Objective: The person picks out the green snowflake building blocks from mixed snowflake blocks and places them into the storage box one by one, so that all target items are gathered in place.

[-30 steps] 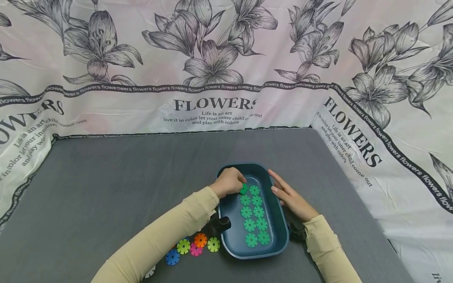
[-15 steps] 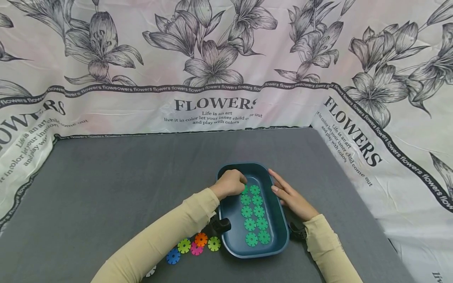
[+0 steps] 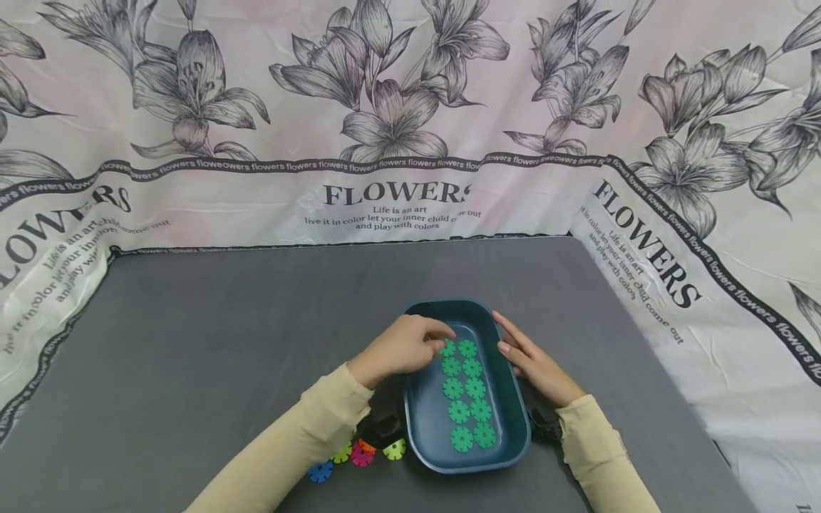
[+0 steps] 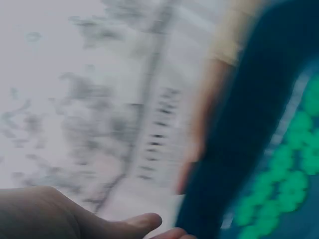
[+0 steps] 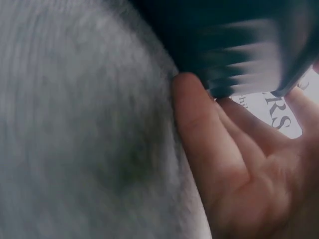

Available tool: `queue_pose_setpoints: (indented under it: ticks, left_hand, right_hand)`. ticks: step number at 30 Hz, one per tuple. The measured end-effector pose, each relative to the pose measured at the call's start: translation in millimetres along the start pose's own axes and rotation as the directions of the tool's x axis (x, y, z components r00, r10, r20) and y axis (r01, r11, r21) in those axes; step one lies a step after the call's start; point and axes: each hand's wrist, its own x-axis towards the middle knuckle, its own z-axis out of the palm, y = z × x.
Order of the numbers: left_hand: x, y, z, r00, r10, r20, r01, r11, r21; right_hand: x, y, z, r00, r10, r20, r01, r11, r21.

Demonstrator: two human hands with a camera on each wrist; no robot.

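Note:
A dark blue rectangular tray (image 3: 426, 420) rests on the grey table, and inside it green notched discs (image 3: 459, 411) lie flat in two columns. Over the tray's far left part is my left hand (image 3: 400, 345), fingers loosely bent and holding nothing visible. Its fingertips are right by the farthest disc of the left column. In the left wrist view the thumb (image 4: 144, 221) shows beside the tray, blurred. Along the tray's right outer wall my right hand (image 3: 541, 370) rests with extended fingers; the right wrist view shows its fingertips (image 5: 189, 89) against the wall.
Left of the tray's near end lie loose notched discs: a blue one (image 3: 321, 472), a pink one (image 3: 363, 456) and a lime one (image 3: 395, 449), with others partly behind the left wrist's black camera (image 3: 383, 427). Flower-printed cloth (image 3: 256, 206) borders the table behind and at the sides.
My left hand has drawn back to the left and its fingers have loosened, leaving a green disc at the left column's far end. The right hand stays on the tray. The head view shifted slightly.

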Motion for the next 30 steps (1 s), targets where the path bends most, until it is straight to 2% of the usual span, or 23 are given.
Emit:
queue_pose_setpoints:
  ticks: [2,4,5,7,10,12,14,16,17,19,22,25,30]
  left_hand:
    - [-20.2,-2.0,-12.4,0.998,0.010,-0.059,-0.010,1.000,-0.013]
    - [-41.1,-6.1,-23.3,0.988,0.022,-0.153,-0.014,0.999,0.047]
    - [-51.0,-9.1,-27.7,0.978,0.033,-0.205,-0.013,0.995,0.099]
    - [-68.6,-15.2,-35.9,0.950,0.048,-0.309,0.025,0.973,0.228]
    - [-85.4,-25.0,-48.3,0.896,0.055,-0.440,0.136,0.910,0.392]
    - [-87.0,-30.5,-56.2,0.865,0.053,-0.499,0.202,0.874,0.442]
    - [-80.4,-35.5,-63.0,0.849,0.047,-0.527,0.237,0.858,0.457]
    - [-67.6,-40.6,-68.3,0.848,0.038,-0.528,0.245,0.856,0.455]
    - [-60.0,-43.2,-70.7,0.853,0.032,-0.521,0.247,0.855,0.457]
    - [-43.2,-48.5,-74.6,0.866,0.018,-0.499,0.242,0.859,0.451]
    - [-21.6,-56.7,-78.5,0.890,-0.037,-0.454,0.261,0.859,0.441]
    - [-6.7,-63.0,-80.6,0.905,-0.093,-0.416,0.285,0.859,0.426]
    - [0.9,-67.9,-80.9,0.909,-0.129,-0.396,0.303,0.857,0.417]
  right_hand:
    - [-2.0,-5.7,-0.5,0.999,-0.036,0.004,0.036,0.998,-0.047]
    - [-6.3,-17.6,-4.0,0.994,-0.104,-0.011,0.102,0.984,-0.145]
    - [-9.3,-26.9,-6.5,0.991,-0.134,-0.021,0.127,0.970,-0.209]
    - [-14.4,-51.1,-11.0,0.979,-0.198,-0.042,0.171,0.919,-0.355]
    - [-12.3,-94.5,-8.8,0.963,-0.266,-0.034,0.206,0.816,-0.541]
    - [-1.1,-120.6,-0.1,0.957,-0.289,0.004,0.229,0.749,-0.621]
    - [16.9,-141.0,12.9,0.954,-0.298,0.044,0.251,0.704,-0.665]
    - [38.4,-154.7,26.9,0.953,-0.294,0.070,0.257,0.667,-0.699]
    - [49.6,-159.3,33.5,0.954,-0.290,0.075,0.254,0.649,-0.717]
    - [69.0,-166.1,44.6,0.959,-0.274,0.068,0.233,0.633,-0.738]
    - [89.2,-169.7,55.8,0.967,-0.250,0.057,0.206,0.629,-0.750]
    - [97.7,-170.8,60.6,0.971,-0.233,0.054,0.194,0.637,-0.746]
    - [98.7,-172.0,63.7,0.970,-0.235,0.053,0.195,0.635,-0.748]
